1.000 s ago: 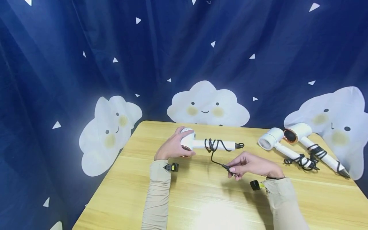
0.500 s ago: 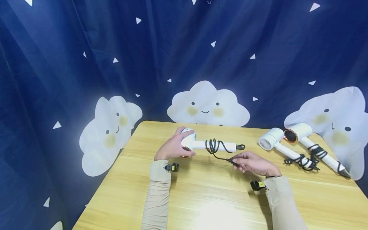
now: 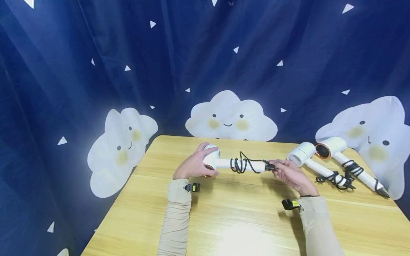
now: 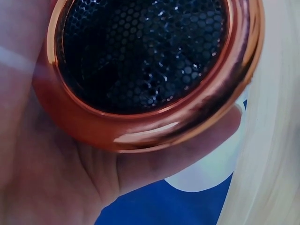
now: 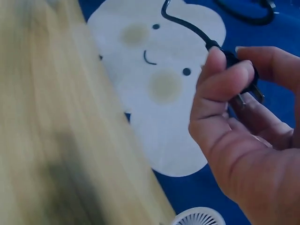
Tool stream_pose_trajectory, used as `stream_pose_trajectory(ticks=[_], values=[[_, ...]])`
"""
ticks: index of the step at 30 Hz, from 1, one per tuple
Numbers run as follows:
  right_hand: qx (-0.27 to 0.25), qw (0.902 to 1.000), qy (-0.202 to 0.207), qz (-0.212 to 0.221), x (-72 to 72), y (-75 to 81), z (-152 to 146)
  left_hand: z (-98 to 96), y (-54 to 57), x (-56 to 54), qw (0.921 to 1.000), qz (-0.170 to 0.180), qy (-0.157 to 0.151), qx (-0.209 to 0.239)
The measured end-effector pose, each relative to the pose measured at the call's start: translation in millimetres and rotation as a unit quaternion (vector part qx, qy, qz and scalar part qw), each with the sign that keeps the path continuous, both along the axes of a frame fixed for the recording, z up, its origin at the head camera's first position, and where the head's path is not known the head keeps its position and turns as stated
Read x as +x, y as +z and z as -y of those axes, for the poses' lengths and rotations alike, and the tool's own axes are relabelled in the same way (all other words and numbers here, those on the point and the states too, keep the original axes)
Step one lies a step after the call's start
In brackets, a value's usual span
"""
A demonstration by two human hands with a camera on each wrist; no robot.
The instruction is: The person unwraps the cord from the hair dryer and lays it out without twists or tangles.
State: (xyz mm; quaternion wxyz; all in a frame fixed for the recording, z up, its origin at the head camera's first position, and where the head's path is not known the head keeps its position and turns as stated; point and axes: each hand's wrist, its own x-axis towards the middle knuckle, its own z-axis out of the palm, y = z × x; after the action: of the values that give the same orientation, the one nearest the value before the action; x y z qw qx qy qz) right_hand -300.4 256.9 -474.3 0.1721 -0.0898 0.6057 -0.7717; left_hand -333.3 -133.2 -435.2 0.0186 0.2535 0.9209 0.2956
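My left hand grips the head of a white hair dryer, whose handle points right above the wooden table. In the left wrist view, the dryer's copper-coloured ring surrounds a dark honeycomb mesh, with fingers and palm around it. Several turns of black cord wrap the handle, and a loose loop rises over them. At the handle's end, my right hand pinches the cord's black plug between thumb and fingers. Its metal prongs show in the right wrist view.
Two more white hair dryers lie at the table's right: one with a white grille, the other with a copper ring. Black cords wrap both handles. Behind the wooden table hangs a blue curtain with cloud prints.
My right hand has carried the plug up and rightward from below the handle to its end. The free cord now arches above the handle. My left hand keeps its grip.
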Motion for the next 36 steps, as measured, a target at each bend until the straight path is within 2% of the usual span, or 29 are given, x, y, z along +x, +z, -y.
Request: stream_pose_trajectory(ticks=[8, 11, 14, 19, 23, 27, 30, 34, 36], values=[[-0.046, 0.9943, -0.081, -0.052, 9.9, 29.5, 3, -0.9, -2.2, -1.4, 1.0000, 0.006, -0.002, -0.004], [-0.054, 0.9917, -0.087, -0.077, 16.1, 41.7, 4, -0.1, -3.9, -3.0, 1.0000, 0.002, -0.001, -0.006], [-0.058, 0.9901, -0.076, -0.103, 23.0, 52.2, 6, 1.0, -5.4, -4.3, 1.0000, 0.000, -0.001, -0.004], [-0.056, 0.9866, -0.022, -0.152, 32.6, 64.3, 10, 3.5, -7.7, -6.0, 1.0000, 0.000, -0.001, 0.004], [-0.010, 0.9812, 0.041, -0.188, 36.6, 66.8, 12, 6.7, -7.9, -6.0, 0.9999, -0.004, 0.004, 0.009], [0.038, 0.9735, 0.106, -0.199, 35.8, 61.6, 11, 9.9, -7.5, -6.3, 0.9998, -0.006, 0.004, 0.016], [0.045, 0.9687, 0.152, -0.191, 32.9, 55.3, 12, 11.5, -7.5, -6.3, 0.9998, -0.006, 0.005, 0.016], [0.061, 0.9570, 0.209, -0.192, 28.5, 47.4, 14, 12.7, -6.9, -6.1, 0.9999, -0.009, 0.005, 0.012], [0.087, 0.9485, 0.228, -0.202, 25.9, 43.1, 14, 12.9, -6.5, -6.0, 0.9998, -0.011, 0.004, 0.012]])
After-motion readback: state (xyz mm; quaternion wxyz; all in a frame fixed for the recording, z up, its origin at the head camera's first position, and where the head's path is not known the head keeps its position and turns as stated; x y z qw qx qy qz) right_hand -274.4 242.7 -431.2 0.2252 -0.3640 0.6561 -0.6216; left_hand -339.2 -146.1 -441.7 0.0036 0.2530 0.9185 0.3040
